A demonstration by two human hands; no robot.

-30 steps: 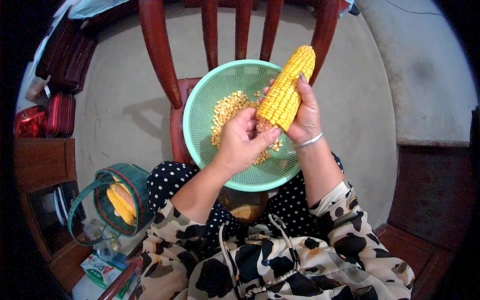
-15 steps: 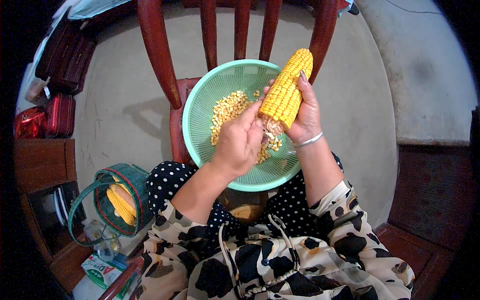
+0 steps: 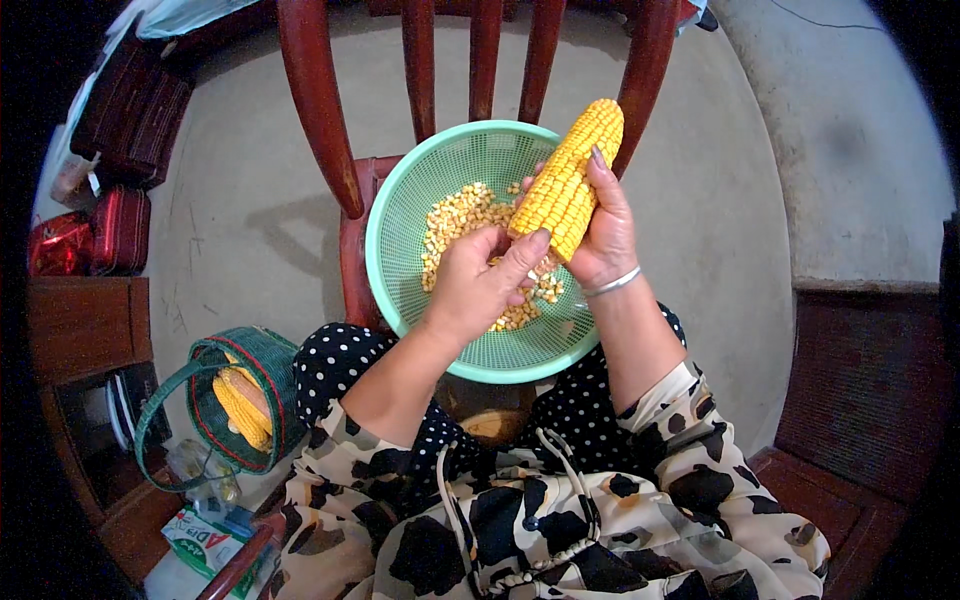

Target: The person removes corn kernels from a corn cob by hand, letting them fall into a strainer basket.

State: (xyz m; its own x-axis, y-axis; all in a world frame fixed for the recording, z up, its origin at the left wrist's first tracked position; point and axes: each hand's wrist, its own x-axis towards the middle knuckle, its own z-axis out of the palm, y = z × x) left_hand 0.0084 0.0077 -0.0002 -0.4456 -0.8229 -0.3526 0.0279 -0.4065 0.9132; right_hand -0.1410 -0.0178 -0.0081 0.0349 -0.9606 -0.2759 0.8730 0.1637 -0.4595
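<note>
My right hand (image 3: pixel 612 235), with a bracelet at the wrist, is wrapped round a yellow corn cob (image 3: pixel 570 185) held aslant, its upper end pointing away to the right. Kernels still cover most of that cob. At its lower end my left hand (image 3: pixel 468 288) has its thumb pressed on the edge of the kernel rows, the other fingers curled below, partly hidden. Underneath, a pale green colander (image 3: pixel 408 200) holds loose corn kernels (image 3: pixel 460 215), some of them hidden by my left hand.
The colander rests on a dark red wooden chair (image 3: pixel 358 250) with a slatted back. At lower left a green woven basket (image 3: pixel 277 375) holds more corn cobs (image 3: pixel 243 412). Beside it lie a plastic bag (image 3: pixel 212 478) and a printed box (image 3: pixel 200 540). A wooden cabinet (image 3: pixel 90 310) stands at left.
My left thumb has shifted from below the cob's end up onto its lower kernels, and the left hand has opened slightly. The cob has tipped a little, its lower end moving left.
</note>
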